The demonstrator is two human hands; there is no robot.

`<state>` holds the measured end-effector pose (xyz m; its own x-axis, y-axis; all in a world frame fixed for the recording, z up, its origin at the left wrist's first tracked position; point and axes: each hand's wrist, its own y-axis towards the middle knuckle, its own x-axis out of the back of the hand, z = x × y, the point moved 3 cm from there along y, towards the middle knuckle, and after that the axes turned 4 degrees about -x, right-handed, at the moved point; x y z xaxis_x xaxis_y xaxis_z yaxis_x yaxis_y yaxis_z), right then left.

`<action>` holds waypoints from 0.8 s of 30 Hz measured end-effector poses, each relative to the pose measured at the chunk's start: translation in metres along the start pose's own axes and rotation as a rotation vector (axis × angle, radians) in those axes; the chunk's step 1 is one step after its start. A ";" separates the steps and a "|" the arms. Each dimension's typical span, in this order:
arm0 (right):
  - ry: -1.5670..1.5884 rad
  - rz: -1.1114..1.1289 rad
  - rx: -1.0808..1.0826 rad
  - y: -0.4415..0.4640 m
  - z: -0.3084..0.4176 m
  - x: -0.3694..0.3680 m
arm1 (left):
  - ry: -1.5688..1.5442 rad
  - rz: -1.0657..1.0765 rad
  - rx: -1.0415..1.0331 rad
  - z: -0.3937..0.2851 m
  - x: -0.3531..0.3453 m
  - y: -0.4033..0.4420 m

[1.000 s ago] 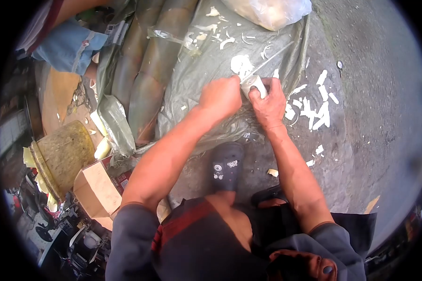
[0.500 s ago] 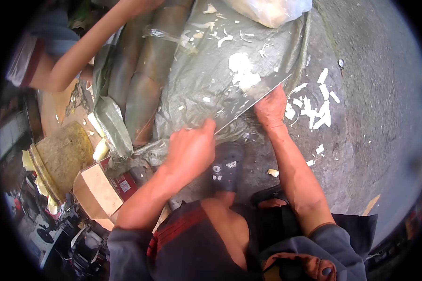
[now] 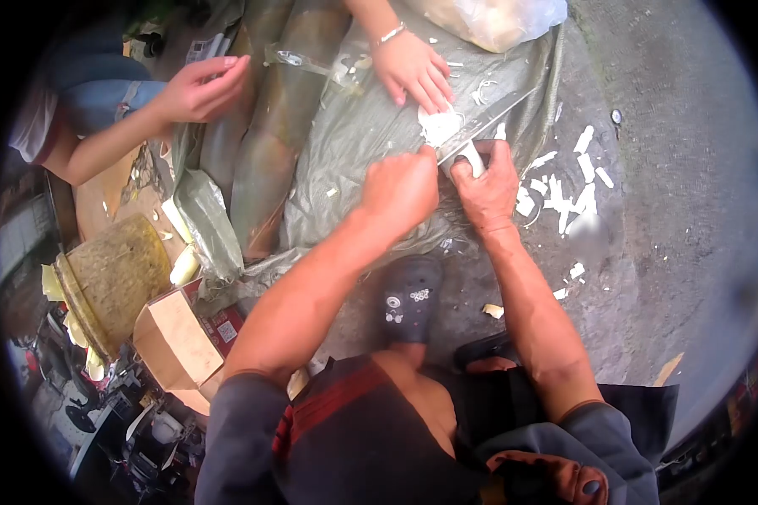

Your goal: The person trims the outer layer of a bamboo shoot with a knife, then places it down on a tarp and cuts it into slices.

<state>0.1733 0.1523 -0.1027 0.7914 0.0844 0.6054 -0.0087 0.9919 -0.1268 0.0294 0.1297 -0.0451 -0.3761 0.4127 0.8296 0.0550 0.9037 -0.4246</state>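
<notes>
My left hand (image 3: pixel 400 189) is closed in a fist around a knife (image 3: pixel 499 109), whose handle it hides. The long blade slants up to the right. My right hand (image 3: pixel 490 183) pinches a white stick-like piece of food (image 3: pixel 474 158) between thumb and fingers, its top against or just under the blade. Beyond the blade lies a small heap of thin white slices (image 3: pixel 440 128) on the grey-green sheet (image 3: pixel 328 223). A co-worker's hand (image 3: pixel 413 74), with a bracelet, reaches down to this heap with spread fingers.
The co-worker's other hand (image 3: pixel 206 91) is raised at the upper left. White offcuts (image 3: pixel 564 202) litter the pavement to the right. A clear plastic bag (image 3: pixel 501 21) sits at the top. At lower left are a yellow bucket (image 3: pixel 118 282) on its side and an opened cardboard box (image 3: pixel 181 341).
My left hand has moved up and right with the knife, drawing near my right hand. The white piece now shows in my right hand. A co-worker's hand has come down to the slices.
</notes>
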 end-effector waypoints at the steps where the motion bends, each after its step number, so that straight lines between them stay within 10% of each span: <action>1: 0.005 -0.002 -0.012 -0.001 -0.002 0.000 | -0.017 0.000 -0.008 0.000 0.000 0.002; 24: 0.033 0.011 -0.007 -0.001 -0.001 0.001 | -0.006 -0.032 -0.054 -0.008 0.003 -0.004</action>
<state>0.1748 0.1515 -0.1031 0.8113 0.0916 0.5775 -0.0128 0.9902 -0.1391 0.0352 0.1280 -0.0386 -0.3842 0.3832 0.8400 0.0929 0.9212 -0.3778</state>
